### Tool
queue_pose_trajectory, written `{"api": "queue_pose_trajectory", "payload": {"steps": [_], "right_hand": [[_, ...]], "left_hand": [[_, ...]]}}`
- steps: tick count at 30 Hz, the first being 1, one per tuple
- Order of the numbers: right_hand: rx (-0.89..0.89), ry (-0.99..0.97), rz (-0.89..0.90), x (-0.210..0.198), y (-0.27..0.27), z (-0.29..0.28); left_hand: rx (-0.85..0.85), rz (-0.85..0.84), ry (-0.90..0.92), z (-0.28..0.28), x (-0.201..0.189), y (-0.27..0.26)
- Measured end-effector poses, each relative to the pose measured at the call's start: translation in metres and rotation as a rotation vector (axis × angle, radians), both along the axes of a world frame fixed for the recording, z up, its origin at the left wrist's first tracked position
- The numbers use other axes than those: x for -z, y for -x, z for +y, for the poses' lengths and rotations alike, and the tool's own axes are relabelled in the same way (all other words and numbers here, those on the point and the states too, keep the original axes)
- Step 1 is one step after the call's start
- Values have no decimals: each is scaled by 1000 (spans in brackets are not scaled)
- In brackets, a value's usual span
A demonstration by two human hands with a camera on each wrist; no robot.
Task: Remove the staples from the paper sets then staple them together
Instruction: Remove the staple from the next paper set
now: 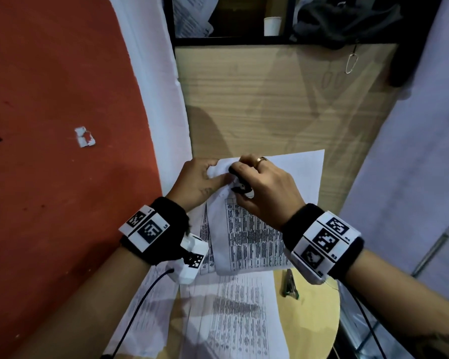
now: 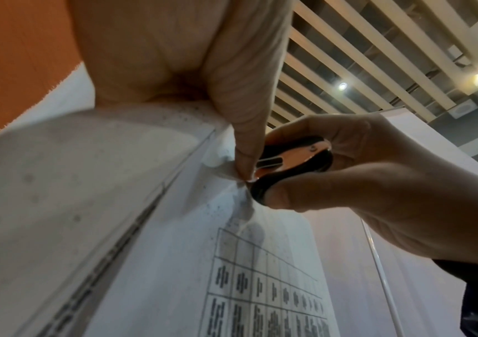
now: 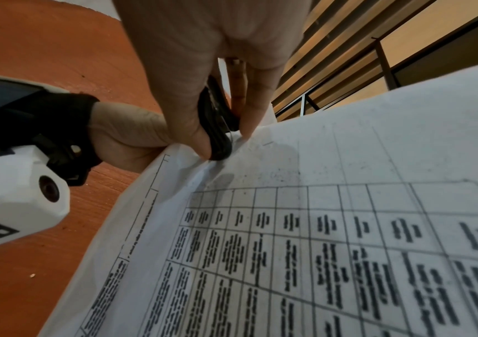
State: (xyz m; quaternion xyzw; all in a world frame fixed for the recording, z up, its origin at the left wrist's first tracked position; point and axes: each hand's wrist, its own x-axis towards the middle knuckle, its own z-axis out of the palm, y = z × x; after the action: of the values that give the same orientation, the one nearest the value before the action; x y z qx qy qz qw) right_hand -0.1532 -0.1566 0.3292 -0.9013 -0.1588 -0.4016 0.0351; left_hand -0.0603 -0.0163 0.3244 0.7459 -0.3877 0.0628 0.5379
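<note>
A stapled paper set point(image 1: 246, 237) printed with a table is lifted off the table, its top left corner raised. My left hand point(image 1: 201, 181) pinches that corner point(image 2: 226, 171) between thumb and fingers. My right hand point(image 1: 263, 189) squeezes a black staple remover point(image 1: 240, 186) whose metal jaws bite the same corner point(image 2: 289, 159). In the right wrist view the staple remover point(image 3: 217, 127) sits between thumb and finger at the crumpled paper point(image 3: 318, 228) edge. The staple itself is hidden.
More printed sheets point(image 1: 226, 314) lie spread on the round yellow table point(image 1: 314, 312) below my wrists. A small metal stapler point(image 1: 288, 282) lies on the table right of the sheets. A wooden cabinet point(image 1: 283, 99) stands ahead, a red wall point(image 1: 49, 99) at left.
</note>
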Motion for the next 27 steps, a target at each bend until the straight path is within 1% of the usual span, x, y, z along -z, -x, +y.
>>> {"api": "queue_pose_trajectory", "payload": {"steps": [5, 10, 16, 23, 27], "right_hand": [[9, 12, -13, -4, -2, 3], [31, 35, -28, -3, -3, 5], [20, 27, -25, -5, -4, 7], [9, 18, -58, -4, -6, 6], [11, 47, -55, -1, -8, 5]], "left_hand": [[-30, -18, 21, 0, 0, 2], [-94, -49, 24, -1, 1, 3], [-110, -20, 37, -3, 5, -1], [-43, -6, 35, -1, 6, -5], [-43, -14, 15, 1, 8, -5]]}}
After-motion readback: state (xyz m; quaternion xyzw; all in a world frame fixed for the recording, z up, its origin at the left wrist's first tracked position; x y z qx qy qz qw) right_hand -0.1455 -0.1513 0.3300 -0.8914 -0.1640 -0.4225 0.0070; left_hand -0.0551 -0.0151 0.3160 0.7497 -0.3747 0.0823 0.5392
